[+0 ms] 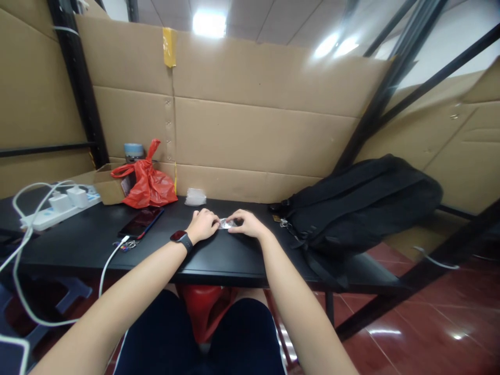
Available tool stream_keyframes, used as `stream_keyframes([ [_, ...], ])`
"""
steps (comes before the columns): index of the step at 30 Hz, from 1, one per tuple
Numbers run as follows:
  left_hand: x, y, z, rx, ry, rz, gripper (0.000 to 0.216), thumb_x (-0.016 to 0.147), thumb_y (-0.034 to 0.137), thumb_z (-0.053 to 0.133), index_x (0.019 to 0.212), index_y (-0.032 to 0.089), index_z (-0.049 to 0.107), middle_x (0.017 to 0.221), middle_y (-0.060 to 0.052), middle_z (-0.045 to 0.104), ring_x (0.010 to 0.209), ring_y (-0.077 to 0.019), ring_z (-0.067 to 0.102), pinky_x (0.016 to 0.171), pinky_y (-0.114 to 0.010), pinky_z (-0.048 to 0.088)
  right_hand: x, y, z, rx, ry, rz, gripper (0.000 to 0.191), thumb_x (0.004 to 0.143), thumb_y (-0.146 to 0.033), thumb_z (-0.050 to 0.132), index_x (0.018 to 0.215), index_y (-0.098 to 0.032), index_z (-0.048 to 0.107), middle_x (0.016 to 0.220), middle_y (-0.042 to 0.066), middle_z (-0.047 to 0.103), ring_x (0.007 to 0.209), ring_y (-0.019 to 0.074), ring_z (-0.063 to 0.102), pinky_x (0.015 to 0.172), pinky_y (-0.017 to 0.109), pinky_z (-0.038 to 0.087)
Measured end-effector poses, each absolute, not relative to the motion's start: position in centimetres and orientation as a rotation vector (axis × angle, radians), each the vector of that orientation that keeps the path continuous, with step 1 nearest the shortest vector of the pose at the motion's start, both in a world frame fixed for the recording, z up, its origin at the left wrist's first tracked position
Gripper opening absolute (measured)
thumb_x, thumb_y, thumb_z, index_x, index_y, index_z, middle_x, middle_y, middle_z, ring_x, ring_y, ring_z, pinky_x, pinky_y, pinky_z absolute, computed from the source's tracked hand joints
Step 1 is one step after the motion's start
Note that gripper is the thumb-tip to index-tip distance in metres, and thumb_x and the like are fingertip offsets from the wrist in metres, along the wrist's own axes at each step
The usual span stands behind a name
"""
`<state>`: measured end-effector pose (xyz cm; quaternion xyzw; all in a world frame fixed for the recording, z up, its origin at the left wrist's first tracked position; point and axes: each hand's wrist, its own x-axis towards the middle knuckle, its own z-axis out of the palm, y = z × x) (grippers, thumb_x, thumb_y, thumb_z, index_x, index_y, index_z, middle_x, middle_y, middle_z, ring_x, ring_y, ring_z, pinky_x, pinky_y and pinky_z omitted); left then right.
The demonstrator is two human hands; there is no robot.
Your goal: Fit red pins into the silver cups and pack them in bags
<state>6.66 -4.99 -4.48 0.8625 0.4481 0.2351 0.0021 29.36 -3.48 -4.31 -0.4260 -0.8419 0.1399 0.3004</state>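
A small shiny clear packet [225, 224] lies at the middle of the black table [219, 255], between my two hands. My left hand [203, 224], with a dark watch [180, 237] at its wrist, has its fingers closed on the packet's left end. On the other side, the thumb and fingers of my right hand [247, 223] pinch its right end. What is inside the packet is too small to make out. Just behind my left hand sits a whitish translucent packet or pad [195, 197].
To the left are a phone [141, 222], keys [128, 245], a red plastic bag [150, 183], a cardboard box [109, 185] and a power strip [60, 211] with white cables. A black backpack [363, 203] rests on the right. Cardboard panels [250, 125] wall the back.
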Motion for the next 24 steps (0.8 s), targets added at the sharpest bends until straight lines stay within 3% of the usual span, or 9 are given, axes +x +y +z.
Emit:
stream_keyframes([
  [7, 5.2, -3.5, -3.6, 2.619, 1.499, 0.931, 0.028, 0.088, 0.02, 0.048, 0.107, 0.027, 0.067, 0.111, -0.005, 0.072, 0.112, -0.0249, 0.058, 0.095, -0.043, 0.038, 28.2, -3.0, -4.6, -1.563, -2.191, 0.028, 0.024, 0.084, -0.029, 0.068, 0.107, -0.035, 0.075, 0.102, 0.003, 0.073, 0.098, 0.0236, 0.062, 0.09, 0.041, 0.04],
  [11, 1.9, -1.1, -3.8, 2.39, 1.727, 1.034, 0.027, 0.085, 0.017, 0.051, 0.106, 0.025, 0.066, 0.114, -0.005, 0.071, 0.111, -0.0244, 0.061, 0.093, -0.04, 0.043, 26.5, -0.9, -4.4, -1.712, -2.231, -0.211, 0.025, 0.091, -0.027, 0.058, 0.109, -0.031, 0.075, 0.104, 0.01, 0.074, 0.107, 0.0277, 0.059, 0.098, 0.046, 0.033],
  [15, -0.5, 0.7, -4.8, 2.315, 1.705, 0.928, 0.03, 0.081, 0.016, 0.056, 0.107, 0.025, 0.067, 0.116, -0.003, 0.071, 0.11, -0.0218, 0.063, 0.091, -0.034, 0.047, 23.5, 2.3, -4.6, -1.751, -2.244, -0.235, 0.031, 0.091, -0.022, 0.054, 0.115, -0.025, 0.072, 0.115, 0.016, 0.07, 0.114, 0.0312, 0.056, 0.101, 0.046, 0.031],
  [20, -0.7, 0.8, -5.2, 2.406, 1.627, 0.884, 0.027, 0.077, 0.023, 0.064, 0.103, 0.026, 0.069, 0.107, -0.002, 0.073, 0.101, -0.0212, 0.066, 0.086, -0.031, 0.049, 21.1, 5.1, -4.9, -1.76, -2.212, -0.21, 0.048, 0.089, -0.019, 0.049, 0.136, -0.026, 0.057, 0.132, 0.015, 0.061, 0.123, 0.0324, 0.049, 0.099, 0.049, 0.035],
  [24, -0.3, 0.2, -5.0, 2.471, 1.63, 0.774, 0.018, 0.077, 0.034, 0.068, 0.093, 0.027, 0.072, 0.098, -0.002, 0.074, 0.095, -0.0222, 0.067, 0.083, -0.032, 0.048, 23.2, 4.4, -4.1, -1.832, -2.048, -0.243, 0.043, 0.088, -0.025, 0.05, 0.13, -0.022, 0.061, 0.134, 0.016, 0.058, 0.123, 0.0349, 0.046, 0.098, 0.053, 0.035],
])
